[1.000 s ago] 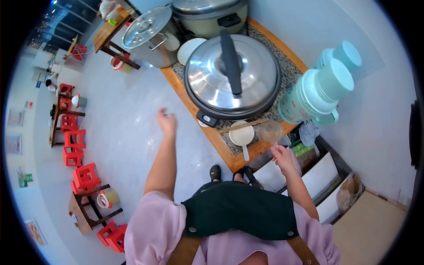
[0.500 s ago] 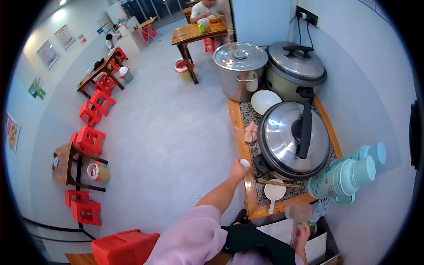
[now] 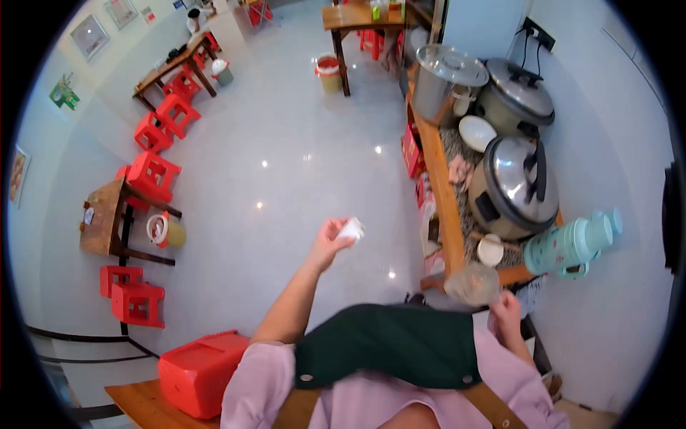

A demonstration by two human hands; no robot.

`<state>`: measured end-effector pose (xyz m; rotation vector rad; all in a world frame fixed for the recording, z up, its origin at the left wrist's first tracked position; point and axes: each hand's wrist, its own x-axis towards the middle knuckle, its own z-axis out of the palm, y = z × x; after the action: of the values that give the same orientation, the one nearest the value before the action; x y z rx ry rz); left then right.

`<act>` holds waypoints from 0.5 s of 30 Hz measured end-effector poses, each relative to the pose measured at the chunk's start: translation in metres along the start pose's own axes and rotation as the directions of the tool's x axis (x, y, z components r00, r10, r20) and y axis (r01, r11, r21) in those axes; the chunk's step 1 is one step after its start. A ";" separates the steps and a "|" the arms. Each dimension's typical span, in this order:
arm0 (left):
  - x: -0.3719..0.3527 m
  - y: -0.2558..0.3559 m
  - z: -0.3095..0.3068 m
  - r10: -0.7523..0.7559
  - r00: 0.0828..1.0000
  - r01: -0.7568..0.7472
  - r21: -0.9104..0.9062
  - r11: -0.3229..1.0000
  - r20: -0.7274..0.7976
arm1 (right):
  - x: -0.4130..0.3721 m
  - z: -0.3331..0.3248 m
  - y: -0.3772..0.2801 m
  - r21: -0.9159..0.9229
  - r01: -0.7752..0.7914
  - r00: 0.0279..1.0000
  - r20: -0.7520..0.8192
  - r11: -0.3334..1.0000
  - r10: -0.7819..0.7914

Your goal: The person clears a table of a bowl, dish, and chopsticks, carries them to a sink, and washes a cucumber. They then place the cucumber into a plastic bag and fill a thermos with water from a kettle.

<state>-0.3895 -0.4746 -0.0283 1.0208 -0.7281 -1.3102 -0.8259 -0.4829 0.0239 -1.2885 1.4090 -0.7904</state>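
In front of me, over the floor, my left hand (image 3: 330, 242) pinches a crumpled white tissue (image 3: 351, 229) between thumb and fingers. My right hand (image 3: 507, 314) grips a see-through plastic container (image 3: 471, 284), held beside the near end of the wooden-edged counter (image 3: 451, 214). Just beyond that container, a small white bowl (image 3: 490, 252) rests on the counter, with chopsticks (image 3: 506, 244) by it. A large rice cooker (image 3: 500, 214) with a shiny closed lid stands behind them. A pink cloth (image 3: 460, 170) lies to its left.
Farther along stand a lidded steel pot (image 3: 434, 93), a second rice cooker (image 3: 511, 107) and a white bowl (image 3: 476, 134). Mint-green vacuum flasks (image 3: 550, 247) are at the right wall. Red stools (image 3: 153, 175) and wooden tables line the left; a red plastic stool (image 3: 204, 372) is near me.
My left hand has moved away from the counter's edge with the white tissue. My right hand has raised the clear container. The view has tipped downward and turned left.
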 end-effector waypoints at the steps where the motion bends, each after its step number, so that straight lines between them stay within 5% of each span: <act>1: -0.017 0.018 -0.006 0.097 0.995 -0.098 0.019 0.995 0.022 | 0.002 0.028 -0.008 0.013 0.001 1.000 0.026 1.000 -0.002; 5: -0.075 0.094 -0.021 0.293 0.956 -0.292 0.198 0.936 0.021 | 0.006 0.147 -0.057 0.181 0.058 0.972 0.213 0.982 -0.097; 7: -0.094 0.115 -0.035 0.400 0.915 -0.355 0.577 0.736 0.052 | 0.011 0.200 -0.067 0.232 0.005 0.928 0.362 0.973 -0.091; 15: -0.106 0.162 -0.094 0.630 0.776 -0.235 0.923 0.304 -0.010 | 0.018 0.403 -0.122 0.206 0.063 0.773 0.609 0.977 -0.178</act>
<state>-0.2535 -0.3598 0.0927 1.6920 -1.3491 -0.0678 -0.4050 -0.4603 0.0290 -1.3460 0.7057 -0.4786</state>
